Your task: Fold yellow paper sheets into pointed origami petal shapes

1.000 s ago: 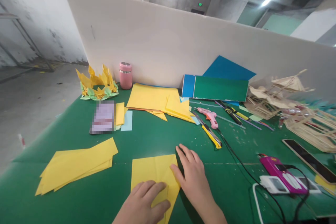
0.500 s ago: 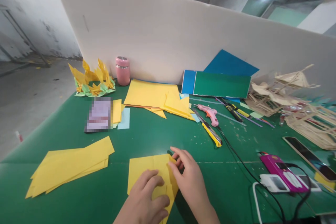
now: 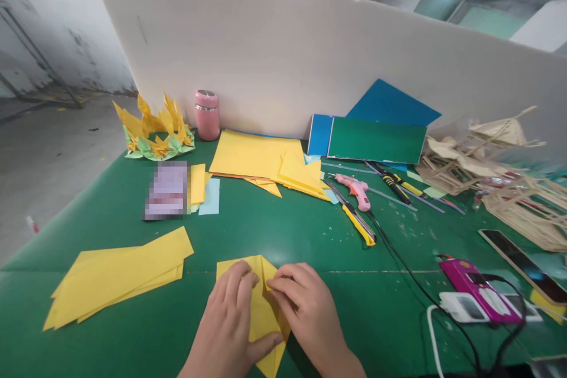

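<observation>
A sheet of yellow paper (image 3: 263,319), partly folded, lies on the green table in front of me. My left hand (image 3: 233,313) rests over its left half, fingers slightly bent and thumb held apart, pressing on it without gripping. Between the thumb and fingertips of my right hand (image 3: 305,307) is pinched the paper's upper right corner, folded in toward the middle crease. Part of the sheet is hidden beneath both hands. To the left lie several yellow paper strips (image 3: 119,277), overlapping like a fan.
Behind are stacked yellow sheets (image 3: 252,150), a pink bottle (image 3: 207,115) and a yellow paper crown (image 3: 159,130). A utility knife (image 3: 358,221) and a corded pink glue gun (image 3: 354,189) lie right of centre. Farther right are a magenta power bank (image 3: 473,286), a phone (image 3: 525,266) and wooden models (image 3: 469,159).
My right hand has brought the sheet's upper right corner leftward and down, folding it to the middle. My left hand has shifted slightly left and up on the paper.
</observation>
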`<action>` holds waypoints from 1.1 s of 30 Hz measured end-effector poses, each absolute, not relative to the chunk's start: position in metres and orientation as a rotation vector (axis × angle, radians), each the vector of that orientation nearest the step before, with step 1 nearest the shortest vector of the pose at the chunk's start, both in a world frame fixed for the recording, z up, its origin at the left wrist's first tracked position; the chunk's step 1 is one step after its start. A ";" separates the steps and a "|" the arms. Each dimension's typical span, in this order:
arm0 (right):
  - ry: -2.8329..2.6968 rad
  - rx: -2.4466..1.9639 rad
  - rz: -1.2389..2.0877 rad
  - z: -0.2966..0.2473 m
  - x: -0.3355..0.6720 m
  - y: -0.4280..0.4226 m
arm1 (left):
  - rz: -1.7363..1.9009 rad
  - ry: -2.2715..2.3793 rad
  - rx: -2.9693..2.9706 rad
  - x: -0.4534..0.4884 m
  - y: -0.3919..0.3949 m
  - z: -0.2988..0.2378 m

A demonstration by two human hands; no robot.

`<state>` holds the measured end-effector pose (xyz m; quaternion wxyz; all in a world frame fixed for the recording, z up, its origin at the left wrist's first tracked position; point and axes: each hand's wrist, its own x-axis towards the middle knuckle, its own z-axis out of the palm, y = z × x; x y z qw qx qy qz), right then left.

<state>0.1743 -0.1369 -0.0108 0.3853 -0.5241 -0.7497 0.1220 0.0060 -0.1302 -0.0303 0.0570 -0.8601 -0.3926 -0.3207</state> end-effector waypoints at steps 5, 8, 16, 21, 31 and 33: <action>-1.979 -1.288 0.298 -0.016 0.175 -0.140 | -0.964 -1.186 -2.544 0.009 -0.130 -0.035; -2.008 -1.262 0.318 -0.017 0.176 -0.142 | -0.905 -1.202 -2.597 0.008 -0.130 -0.035; -2.107 -1.196 0.433 -0.012 0.185 -0.145 | -0.718 -1.370 -2.718 0.009 -0.129 -0.034; -2.084 -1.185 0.473 -0.012 0.186 -0.146 | -0.680 -1.312 -2.722 0.008 -0.128 -0.031; -2.081 -1.165 0.477 -0.010 0.186 -0.146 | -0.575 -1.241 -2.684 0.007 -0.127 -0.030; -2.083 -1.172 0.476 -0.010 0.186 -0.146 | -0.568 -1.236 -2.693 0.007 -0.127 -0.032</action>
